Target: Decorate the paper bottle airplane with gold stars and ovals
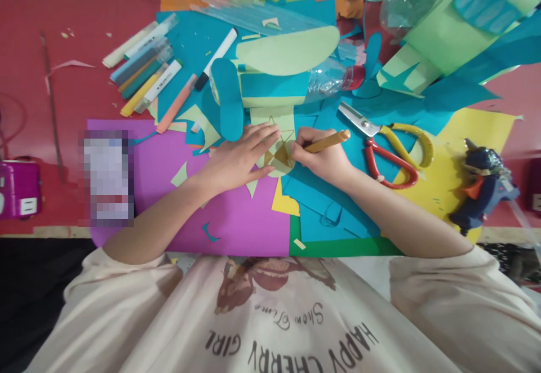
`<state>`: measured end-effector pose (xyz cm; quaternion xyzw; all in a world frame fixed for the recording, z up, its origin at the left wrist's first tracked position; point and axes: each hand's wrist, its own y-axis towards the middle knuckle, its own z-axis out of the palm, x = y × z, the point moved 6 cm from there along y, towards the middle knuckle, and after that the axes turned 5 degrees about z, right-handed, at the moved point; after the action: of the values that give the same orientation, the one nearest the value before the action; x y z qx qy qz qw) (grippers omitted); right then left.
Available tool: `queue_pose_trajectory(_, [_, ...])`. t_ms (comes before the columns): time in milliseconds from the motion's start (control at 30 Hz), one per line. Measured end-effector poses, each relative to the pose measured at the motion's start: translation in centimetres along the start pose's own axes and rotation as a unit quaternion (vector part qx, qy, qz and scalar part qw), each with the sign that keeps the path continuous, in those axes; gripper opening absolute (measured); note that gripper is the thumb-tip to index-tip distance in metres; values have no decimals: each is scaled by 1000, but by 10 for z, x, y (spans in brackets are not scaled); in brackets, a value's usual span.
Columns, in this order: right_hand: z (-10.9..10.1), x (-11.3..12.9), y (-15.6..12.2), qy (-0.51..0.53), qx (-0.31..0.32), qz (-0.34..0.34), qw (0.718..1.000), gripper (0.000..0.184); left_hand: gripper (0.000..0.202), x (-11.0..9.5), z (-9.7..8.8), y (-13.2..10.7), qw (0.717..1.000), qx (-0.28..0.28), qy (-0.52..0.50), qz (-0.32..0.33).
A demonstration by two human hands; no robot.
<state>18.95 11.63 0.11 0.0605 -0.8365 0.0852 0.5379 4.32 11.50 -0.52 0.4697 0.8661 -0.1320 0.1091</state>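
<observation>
In my right hand (pixel 319 153) is a brown-yellow marker (pixel 327 141), its tip end down at a pale green paper piece (pixel 281 118). Brown triangle outlines and a filled brown patch show on that paper. My left hand (pixel 243 156) lies flat across the paper's left side, fingers stretched out. Just beyond both hands lies a plastic bottle (pixel 327 80) with a red cap, wrapped in blue and pale green paper. A blue rounded strip (pixel 228 100) sits at the bottle's left end, near my left fingers.
Scissors (pixel 376 136) with red and yellow handles lie right of my right hand. A glue gun (pixel 482 184) is farther right on yellow paper. Several markers (pixel 147 74) lie at the upper left. A blurred phone (pixel 107 178) rests on purple paper (pixel 228 215). Paper scraps lie around.
</observation>
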Motion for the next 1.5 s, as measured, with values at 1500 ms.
queue_pose_trajectory(1500, [1,-4,1,56,45,40,997,23,57,-2,-2,-1,1000,-15,3,8])
